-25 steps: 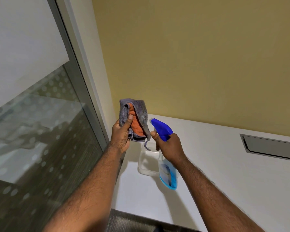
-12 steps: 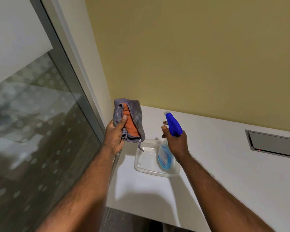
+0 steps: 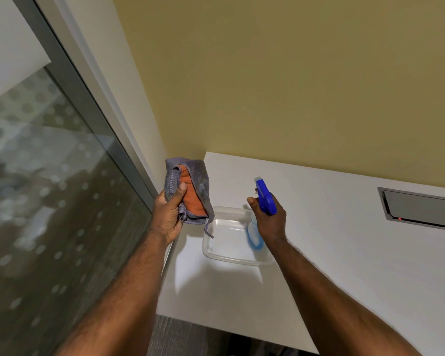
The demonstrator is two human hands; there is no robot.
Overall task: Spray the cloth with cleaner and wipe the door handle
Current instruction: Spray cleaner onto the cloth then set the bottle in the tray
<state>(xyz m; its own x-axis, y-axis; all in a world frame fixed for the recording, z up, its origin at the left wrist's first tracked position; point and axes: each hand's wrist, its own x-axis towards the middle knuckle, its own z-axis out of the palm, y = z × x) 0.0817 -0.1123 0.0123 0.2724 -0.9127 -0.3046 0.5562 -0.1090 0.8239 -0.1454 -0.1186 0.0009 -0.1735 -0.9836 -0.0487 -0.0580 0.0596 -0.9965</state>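
1. The folded grey microfibre cloth with an orange inner face point(image 3: 189, 190) is gripped in the left hand point(image 3: 168, 214), the thumb pressed across its front and the fingers wrapped behind, so the hand is closed firmly on it.
2. The clear plastic spray bottle with a blue trigger head and pale blue liquid point(image 3: 265, 201) is clasped in the right hand point(image 3: 270, 219), the fingers curled round its neck; whether the trigger is being squeezed cannot be told.
3. Compared with a second ago, the bottle has been drawn away to the right: its nozzle was then almost touching the cloth, and a clear gap is now seen between the two.
4. The nozzle, formerly aimed left at the cloth, is now turned more towards the far wall.
5. The bottle's base, earlier held over the near side of the shallow clear plastic tray point(image 3: 231, 242), is now seen over the tray's right side; it is blurred.
6. The cloth has been kept at much the same height, above the tray's far left corner, with a loose thread hanging from its lower edge.
7. The tray rests on the white desk top point(image 3: 344, 253), beside the frosted, dotted glass panel point(image 3: 49, 188) at the left.
8. A grey recessed metal flap point(image 3: 421, 209) is set in the desk at the far right, with a small red light at its near edge.
9. No brand, label or writing can be read on anything; any marking on the bottle is blurred.
10. No door handle is identifiable.
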